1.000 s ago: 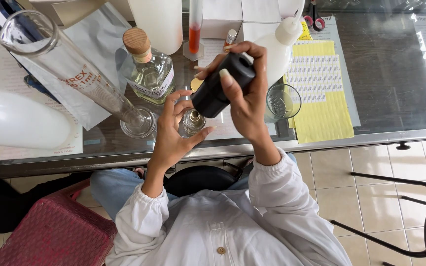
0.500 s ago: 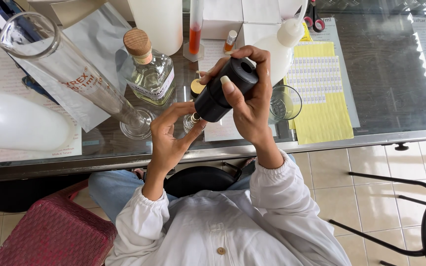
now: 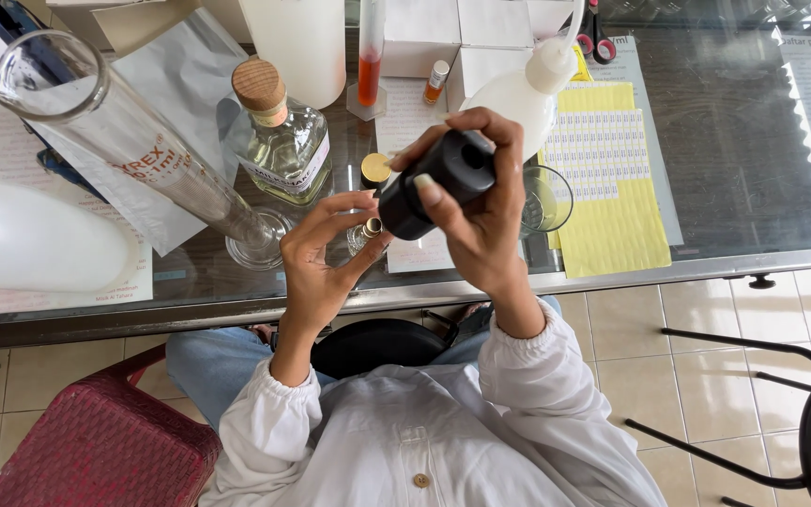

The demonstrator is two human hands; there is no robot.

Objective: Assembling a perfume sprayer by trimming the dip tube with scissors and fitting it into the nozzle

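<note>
While my right hand (image 3: 481, 216) grips the black cylinder (image 3: 436, 184) tilted over the table, I see the tall glass cylinder (image 3: 133, 150) far left of it. My left hand (image 3: 326, 258), just below-left, pinches a small bottle (image 3: 365, 233) under the cylinder's lower end.

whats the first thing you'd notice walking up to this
The right hand grips a black cylinder, tilted over a small glass vial that the left hand steadies at the glass table's near edge. To the left, a tall glass measuring cylinder looms large, with a cork-stoppered clear bottle beside it.
</note>
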